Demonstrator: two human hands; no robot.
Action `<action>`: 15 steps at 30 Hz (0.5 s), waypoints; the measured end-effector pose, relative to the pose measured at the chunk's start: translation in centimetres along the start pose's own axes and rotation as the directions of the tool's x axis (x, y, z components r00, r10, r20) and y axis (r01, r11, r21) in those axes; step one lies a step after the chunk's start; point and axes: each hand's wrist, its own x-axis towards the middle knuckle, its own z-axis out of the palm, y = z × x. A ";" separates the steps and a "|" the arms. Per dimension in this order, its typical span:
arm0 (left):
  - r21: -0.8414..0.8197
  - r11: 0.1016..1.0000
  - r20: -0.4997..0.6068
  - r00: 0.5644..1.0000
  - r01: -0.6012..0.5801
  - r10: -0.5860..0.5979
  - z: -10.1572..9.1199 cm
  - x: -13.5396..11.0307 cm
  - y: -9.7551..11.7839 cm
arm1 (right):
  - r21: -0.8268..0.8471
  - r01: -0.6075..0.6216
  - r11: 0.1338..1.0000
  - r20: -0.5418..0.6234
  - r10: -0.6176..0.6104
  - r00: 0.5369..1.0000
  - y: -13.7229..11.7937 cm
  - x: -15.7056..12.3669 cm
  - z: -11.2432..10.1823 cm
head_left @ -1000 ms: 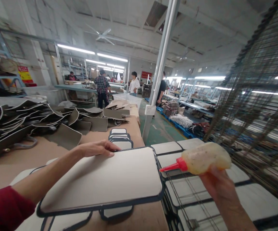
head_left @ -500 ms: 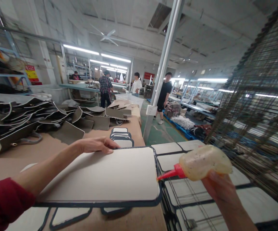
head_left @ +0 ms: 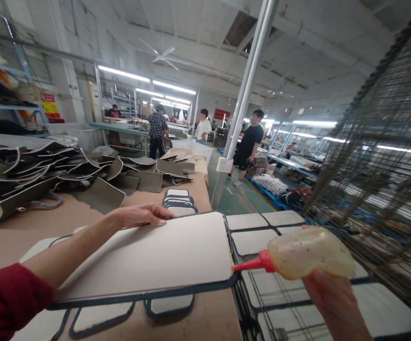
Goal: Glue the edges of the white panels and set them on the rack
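Observation:
My left hand (head_left: 147,215) grips the far edge of a large white panel (head_left: 162,258) with rounded corners and a dark blue border, thumb on top and fingers partly hidden beneath. The panel is tilted and held over the table. In my right hand (head_left: 329,291) is a translucent yellowish squeeze bottle (head_left: 308,252), lying nearly sideways. Its red nozzle (head_left: 253,263) points left, with the tip at the panel's right edge, near the front corner. A thin yellowish line shows along that edge. Most of my right fingers are hidden behind the bottle.
More white, dark-bordered panels (head_left: 255,242) lie on a stand at the right, beside a wire rack (head_left: 379,123). Smaller panels (head_left: 178,198) are stacked on the brown table (head_left: 205,317). Grey-brown pieces (head_left: 98,193) pile up at the left. A metal post (head_left: 244,90) and several people stand beyond.
The nozzle tip has slid slightly toward the front corner along the panel's right edge. The bottle has shifted a little right and down. In the aisle, a person in black has moved right.

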 end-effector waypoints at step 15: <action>-0.077 0.996 -0.072 0.997 -0.041 0.036 -1.0 1.5 -3.3 | -0.012 0.197 0.980 -0.135 -0.196 0.971 5.8 0.6 -4.4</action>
